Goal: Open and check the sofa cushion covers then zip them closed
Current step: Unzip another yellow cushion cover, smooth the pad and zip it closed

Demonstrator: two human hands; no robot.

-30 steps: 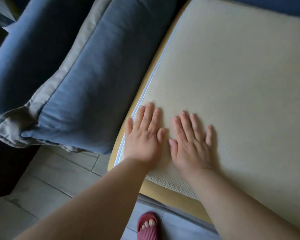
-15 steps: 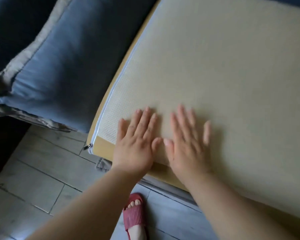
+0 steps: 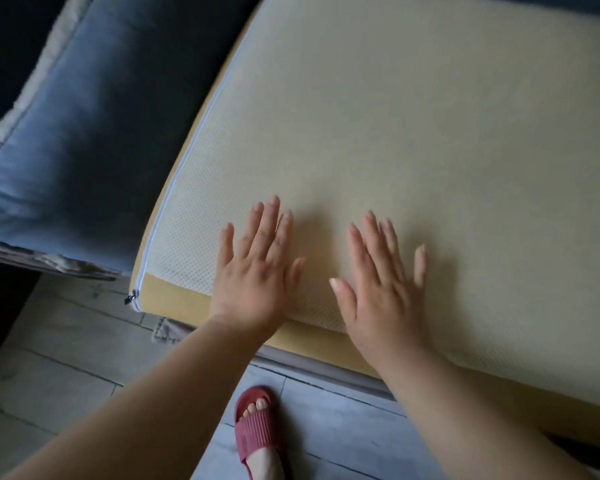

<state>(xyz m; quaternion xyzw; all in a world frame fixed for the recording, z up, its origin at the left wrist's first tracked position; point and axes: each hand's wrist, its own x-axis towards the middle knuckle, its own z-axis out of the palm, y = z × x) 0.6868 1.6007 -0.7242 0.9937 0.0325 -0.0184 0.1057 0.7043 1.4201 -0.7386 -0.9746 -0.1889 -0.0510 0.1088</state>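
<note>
Blue cushion (image 3: 84,140): well to the left of the left hand. A plump blue pillow with a pale piped edge lies alongside the foam cushion's long side. The line where they meet is in shadow.
Floor (image 3: 66,358): grey wood-look planks, below and to the left of the left forearm.
Zip pull (image 3: 131,297): left of the left hand. A small dark metal tab hangs at the near left corner of the foam cushion.
Zip tape (image 3: 174,181): a pale line running from the zip pull away along the cushion's left edge, left of and beyond the left hand. Whether its teeth are joined cannot be told.
Grey cloth (image 3: 167,329): just left of the left wrist, a stitched corner sticking out from under the cushion's near edge.
Foam cushion (image 3: 174,296): a yellow slab beneath both hands. Bare yellow shows in a band along the near edge, under the wrists and by the zip corner.
Mesh cover (image 3: 430,133): white dotted fabric spread over the foam's top, under both palms and reaching far beyond and to the right of them. Its near hem stops short of the foam's near edge.
Left hand (image 3: 257,278): palm down on the mesh by its hem, fingers straight and slightly spread, grasping nothing.
Red slipper (image 3: 257,434): on the floor below the hands, between the two forearms, toes showing.
Right hand (image 3: 381,296): just right of the left hand and apart from it. It lies flat on the mesh with the fingers straight and fanned, released, the thumb pointing towards the left hand.
</note>
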